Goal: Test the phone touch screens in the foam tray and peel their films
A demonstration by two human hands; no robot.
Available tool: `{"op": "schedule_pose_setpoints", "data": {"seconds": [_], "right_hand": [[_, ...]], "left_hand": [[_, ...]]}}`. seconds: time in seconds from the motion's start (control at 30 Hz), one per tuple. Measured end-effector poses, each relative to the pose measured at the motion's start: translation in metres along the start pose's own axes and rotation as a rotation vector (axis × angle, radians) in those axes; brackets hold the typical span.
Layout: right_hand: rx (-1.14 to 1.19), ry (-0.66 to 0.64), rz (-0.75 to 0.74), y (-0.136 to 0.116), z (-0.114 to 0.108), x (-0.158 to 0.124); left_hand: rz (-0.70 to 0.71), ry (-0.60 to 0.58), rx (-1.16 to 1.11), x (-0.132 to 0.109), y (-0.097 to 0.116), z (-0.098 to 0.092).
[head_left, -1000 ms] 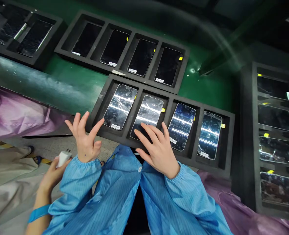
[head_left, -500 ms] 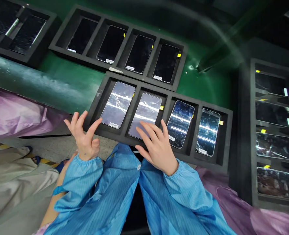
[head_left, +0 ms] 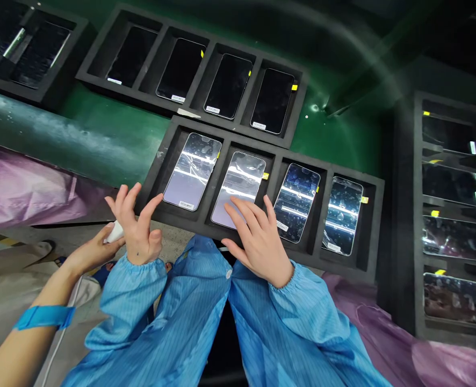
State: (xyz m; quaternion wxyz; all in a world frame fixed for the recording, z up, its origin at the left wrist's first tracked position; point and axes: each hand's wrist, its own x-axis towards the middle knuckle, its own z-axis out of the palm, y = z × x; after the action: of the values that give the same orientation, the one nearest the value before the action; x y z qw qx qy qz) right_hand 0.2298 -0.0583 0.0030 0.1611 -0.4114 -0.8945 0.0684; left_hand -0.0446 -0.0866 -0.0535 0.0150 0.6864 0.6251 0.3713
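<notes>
My left hand (head_left: 139,226) is raised beside the left end of a black foam tray (head_left: 169,215), its fingers spread and nothing in them. My right hand (head_left: 258,236) lies with fingers outstretched over the lower part of the second phone screen panel (head_left: 240,180); whether the fingertips touch the glass I cannot tell. To its left, the first screen panel (head_left: 193,171) rests in its own compartment, near my left index finger. The third screen panel (head_left: 297,201) and the fourth screen panel (head_left: 341,215) lie further right. White labels and yellow tabs mark the panels.
Behind is another foam tray (head_left: 163,27) of dark panels. More trays stand at the far left (head_left: 40,91) and right (head_left: 419,226). Green table (head_left: 117,129) beneath. Another person's hand (head_left: 91,247), holding a white object (head_left: 116,233), is close to my left wrist.
Another person's forearm with a blue wristband has come in from the left, holding a white object. The lower parts of the first two panels look lighter. My hands have hardly moved.
</notes>
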Motion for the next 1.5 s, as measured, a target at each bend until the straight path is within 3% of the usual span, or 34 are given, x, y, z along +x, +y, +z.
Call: {"op": "schedule_pose_setpoints", "data": {"seconds": [0.37,0.53,0.83,0.93,1.07,1.17,1.33,1.43,1.5], "right_hand": [[0.007,-0.039,-0.048,0.001,0.000,0.000],[0.016,-0.032,-0.018,0.001,0.000,0.001],[0.026,-0.044,-0.003,0.000,0.000,0.001],[0.065,0.014,-0.005,-0.002,0.000,0.001],[0.212,0.211,-0.011,0.005,-0.012,-0.010],[0.248,0.322,0.166,0.024,-0.032,-0.034],[0.057,0.569,0.749,0.065,-0.068,-0.111],[-0.070,0.542,1.025,0.074,-0.074,-0.157],[-0.093,0.473,1.130,0.073,-0.070,-0.177]], "left_hand": [[0.008,-0.056,0.035,0.000,-0.001,0.002],[-0.028,0.014,0.017,0.001,0.001,0.000],[-0.038,0.012,-0.010,0.001,0.003,0.003],[-0.083,0.041,-0.032,0.004,0.007,0.003],[-0.214,0.081,-0.101,0.013,0.015,0.001],[-0.327,0.092,-0.179,0.022,0.021,0.001],[-0.487,0.053,-0.225,0.038,0.026,0.001],[-0.561,-0.009,-0.161,0.043,0.024,-0.001],[-0.607,-0.074,-0.083,0.046,0.021,-0.003]]}}
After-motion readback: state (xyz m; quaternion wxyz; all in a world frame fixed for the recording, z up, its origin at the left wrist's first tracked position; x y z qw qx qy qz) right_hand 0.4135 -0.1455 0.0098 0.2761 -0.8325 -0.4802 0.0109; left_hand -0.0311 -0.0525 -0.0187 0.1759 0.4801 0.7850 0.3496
